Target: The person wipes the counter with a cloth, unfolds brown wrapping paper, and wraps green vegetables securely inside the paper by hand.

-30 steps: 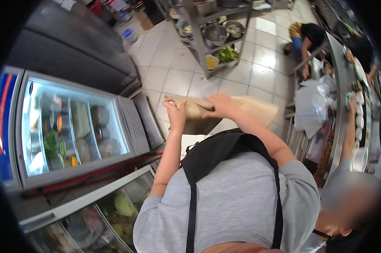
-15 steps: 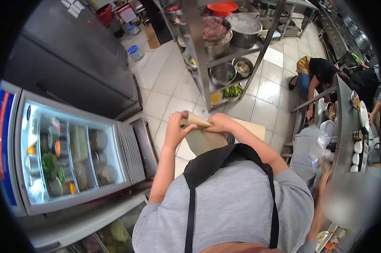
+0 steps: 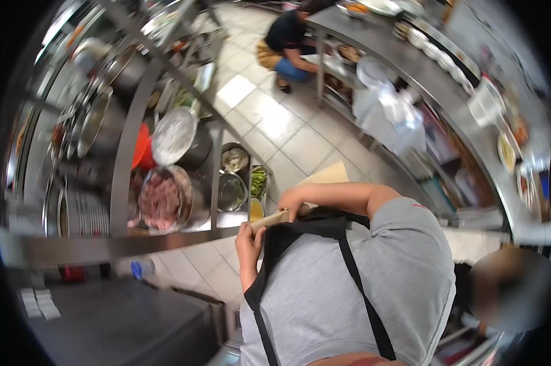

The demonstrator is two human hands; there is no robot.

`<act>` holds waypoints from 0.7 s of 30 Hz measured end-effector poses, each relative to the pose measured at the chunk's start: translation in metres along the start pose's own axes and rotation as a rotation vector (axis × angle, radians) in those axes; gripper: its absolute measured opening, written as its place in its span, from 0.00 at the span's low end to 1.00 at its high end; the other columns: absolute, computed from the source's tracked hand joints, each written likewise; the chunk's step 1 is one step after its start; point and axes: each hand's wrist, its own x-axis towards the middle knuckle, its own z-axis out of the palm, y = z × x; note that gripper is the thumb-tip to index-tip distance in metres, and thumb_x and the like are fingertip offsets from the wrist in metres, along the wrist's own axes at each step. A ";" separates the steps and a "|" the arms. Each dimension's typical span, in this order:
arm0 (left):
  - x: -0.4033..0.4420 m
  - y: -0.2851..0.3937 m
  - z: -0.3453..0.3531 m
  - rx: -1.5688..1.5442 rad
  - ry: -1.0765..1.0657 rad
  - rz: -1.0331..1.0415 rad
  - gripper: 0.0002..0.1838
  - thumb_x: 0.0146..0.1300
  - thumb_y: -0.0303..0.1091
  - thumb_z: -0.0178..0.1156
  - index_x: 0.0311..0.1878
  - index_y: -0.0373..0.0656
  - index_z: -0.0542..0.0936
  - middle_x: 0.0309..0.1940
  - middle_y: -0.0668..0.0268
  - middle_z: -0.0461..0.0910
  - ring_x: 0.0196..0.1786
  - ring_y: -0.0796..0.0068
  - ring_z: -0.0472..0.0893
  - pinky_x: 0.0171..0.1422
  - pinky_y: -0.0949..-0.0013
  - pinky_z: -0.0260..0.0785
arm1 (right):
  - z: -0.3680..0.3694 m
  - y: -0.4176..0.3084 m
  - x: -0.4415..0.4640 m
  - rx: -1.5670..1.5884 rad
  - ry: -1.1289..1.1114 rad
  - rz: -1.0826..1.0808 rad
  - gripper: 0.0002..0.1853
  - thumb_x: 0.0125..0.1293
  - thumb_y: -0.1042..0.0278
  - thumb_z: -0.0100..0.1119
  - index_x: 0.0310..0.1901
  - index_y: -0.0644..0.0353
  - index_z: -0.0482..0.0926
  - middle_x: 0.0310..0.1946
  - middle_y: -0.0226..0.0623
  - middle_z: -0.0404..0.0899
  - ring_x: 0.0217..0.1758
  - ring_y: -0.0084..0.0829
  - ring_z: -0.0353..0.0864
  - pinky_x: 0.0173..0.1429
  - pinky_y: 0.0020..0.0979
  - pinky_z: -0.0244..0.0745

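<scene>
A sheet of stiff brown paper (image 3: 325,175) is in front of my apron (image 3: 312,228), partly hidden by my right arm and the apron. My left hand (image 3: 248,249) grips its near left edge, thumb on one side and fingers around it. Higher and to the right, my right hand (image 3: 292,200) has its fingers closed on the same paper. The stretch between both hands looks rolled or folded over; I cannot tell which.
Left of me stands a metal rack (image 3: 166,67) with a bowl of raw meat (image 3: 161,198), a white-covered pot (image 3: 174,135) and green vegetables (image 3: 258,182). A steel counter (image 3: 403,58) runs along the right. Ahead, a person (image 3: 286,46) crouches beside it. A grey cabinet (image 3: 129,329) stands lower left.
My view and body have turned right; the lit fridge has left view and the rack now sits close at left. Both hands still hold the paper, now seen more edge-on.
</scene>
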 end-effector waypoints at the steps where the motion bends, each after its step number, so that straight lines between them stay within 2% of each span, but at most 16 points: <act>1: 0.008 -0.008 -0.006 0.008 -0.038 0.066 0.09 0.53 0.30 0.63 0.35 0.35 0.76 0.33 0.58 0.75 0.30 0.61 0.75 0.34 0.67 0.67 | 0.005 0.008 -0.003 0.041 0.005 0.098 0.31 0.34 0.40 0.69 0.36 0.59 0.80 0.40 0.46 0.79 0.42 0.45 0.78 0.42 0.45 0.71; 4: 0.036 -0.010 -0.024 0.002 -0.176 0.267 0.09 0.54 0.29 0.62 0.36 0.35 0.76 0.38 0.58 0.77 0.33 0.61 0.77 0.36 0.69 0.68 | 0.024 0.008 -0.030 0.004 0.006 0.397 0.28 0.35 0.43 0.70 0.31 0.60 0.81 0.36 0.45 0.80 0.39 0.45 0.78 0.39 0.44 0.72; 6: 0.049 -0.020 -0.027 -0.065 -0.286 0.320 0.08 0.54 0.28 0.61 0.36 0.35 0.76 0.40 0.59 0.77 0.38 0.60 0.77 0.40 0.68 0.68 | 0.054 0.009 -0.051 -0.004 -0.070 0.617 0.19 0.39 0.51 0.69 0.26 0.59 0.81 0.31 0.44 0.80 0.35 0.45 0.79 0.36 0.42 0.73; 8: 0.062 -0.011 -0.031 -0.017 -0.393 0.406 0.08 0.54 0.27 0.61 0.35 0.35 0.76 0.40 0.59 0.78 0.40 0.60 0.77 0.42 0.68 0.68 | 0.088 -0.012 -0.082 0.015 0.356 0.976 0.10 0.43 0.59 0.64 0.23 0.57 0.82 0.27 0.42 0.80 0.33 0.43 0.80 0.35 0.40 0.74; 10: 0.067 -0.003 -0.025 -0.023 -0.503 0.487 0.08 0.53 0.27 0.61 0.35 0.34 0.76 0.39 0.57 0.77 0.41 0.57 0.76 0.45 0.67 0.68 | 0.121 -0.033 -0.105 -0.052 0.575 1.338 0.08 0.44 0.63 0.60 0.25 0.56 0.82 0.27 0.42 0.80 0.34 0.42 0.80 0.36 0.40 0.74; 12: 0.068 -0.001 -0.012 -0.027 -0.598 0.590 0.10 0.53 0.26 0.61 0.38 0.33 0.76 0.38 0.56 0.77 0.40 0.57 0.76 0.46 0.69 0.67 | 0.118 -0.086 -0.136 0.044 0.622 1.579 0.07 0.52 0.67 0.55 0.28 0.57 0.82 0.28 0.40 0.81 0.38 0.39 0.81 0.40 0.39 0.74; 13: 0.065 0.005 -0.004 -0.055 -0.666 0.605 0.09 0.51 0.29 0.61 0.34 0.35 0.76 0.39 0.57 0.77 0.42 0.53 0.75 0.45 0.63 0.67 | 0.120 -0.110 -0.150 0.060 0.667 1.655 0.09 0.54 0.67 0.53 0.32 0.57 0.82 0.30 0.40 0.81 0.40 0.41 0.80 0.42 0.39 0.74; 14: 0.061 0.009 0.006 -0.071 -0.717 0.641 0.09 0.52 0.29 0.61 0.34 0.35 0.76 0.38 0.57 0.77 0.42 0.53 0.75 0.46 0.63 0.67 | 0.122 -0.134 -0.161 0.074 0.712 1.730 0.11 0.55 0.68 0.51 0.35 0.57 0.82 0.32 0.40 0.81 0.41 0.42 0.80 0.44 0.39 0.73; 17: 0.046 0.026 0.029 -0.091 -0.902 0.697 0.10 0.53 0.31 0.60 0.35 0.35 0.76 0.38 0.56 0.77 0.43 0.53 0.74 0.46 0.62 0.67 | 0.119 -0.206 -0.184 0.422 1.051 1.868 0.17 0.60 0.69 0.45 0.49 0.55 0.77 0.37 0.43 0.81 0.45 0.47 0.77 0.49 0.38 0.71; 20: 0.030 0.050 0.049 -0.166 -1.047 0.784 0.11 0.52 0.32 0.61 0.35 0.35 0.76 0.38 0.56 0.76 0.43 0.52 0.73 0.46 0.62 0.66 | 0.114 -0.262 -0.198 0.463 1.362 1.856 0.25 0.60 0.75 0.44 0.61 0.50 0.66 0.46 0.48 0.77 0.49 0.50 0.74 0.52 0.37 0.69; 21: 0.024 0.059 0.056 -0.176 -1.039 0.852 0.12 0.52 0.33 0.61 0.35 0.34 0.74 0.38 0.55 0.75 0.42 0.52 0.73 0.45 0.62 0.66 | 0.115 -0.274 -0.199 0.385 1.586 1.772 0.27 0.59 0.77 0.44 0.62 0.50 0.64 0.48 0.48 0.75 0.51 0.49 0.74 0.53 0.37 0.69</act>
